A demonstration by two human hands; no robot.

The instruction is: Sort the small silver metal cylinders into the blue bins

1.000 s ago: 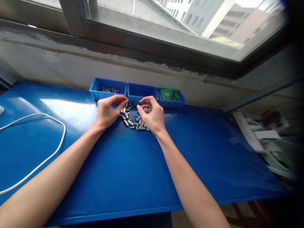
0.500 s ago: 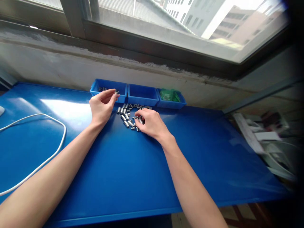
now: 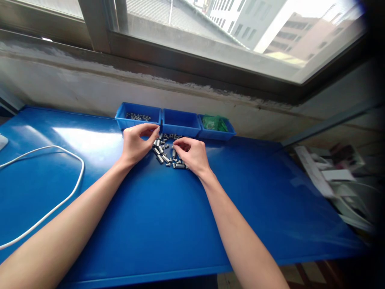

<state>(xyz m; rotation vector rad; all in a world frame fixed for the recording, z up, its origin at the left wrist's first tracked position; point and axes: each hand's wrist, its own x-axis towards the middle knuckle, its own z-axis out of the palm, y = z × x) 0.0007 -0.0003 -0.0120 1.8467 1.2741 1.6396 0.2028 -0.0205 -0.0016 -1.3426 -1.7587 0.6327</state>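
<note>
My left hand (image 3: 135,142) is at the left side of a pile of metal parts, just in front of the left blue bin (image 3: 137,122). Its thumb and index finger come together in a pinch, and whatever may be between them is hidden. Over the right part of the pile, my right hand (image 3: 192,154) also pinches with thumb and index finger. A short upright-looking metal cylinder (image 3: 173,153) shows right below those fingertips; I cannot tell whether it is held. Dark and silver cylindrical pieces (image 3: 160,159) lie mixed with small screws (image 3: 168,165) on the blue table.
Small screws (image 3: 138,117) lie in the left bin. A middle blue bin (image 3: 180,128) adjoins it, and the right bin (image 3: 215,135) holds green plastic bags (image 3: 215,123). A white cable (image 3: 80,176) curves over the table (image 3: 168,224) at left. Window and wall stand behind.
My left hand has come down and right, from over the left bin to the pile. My right hand has lifted slightly, its fingers drawn into a pinch, uncovering some pieces.
</note>
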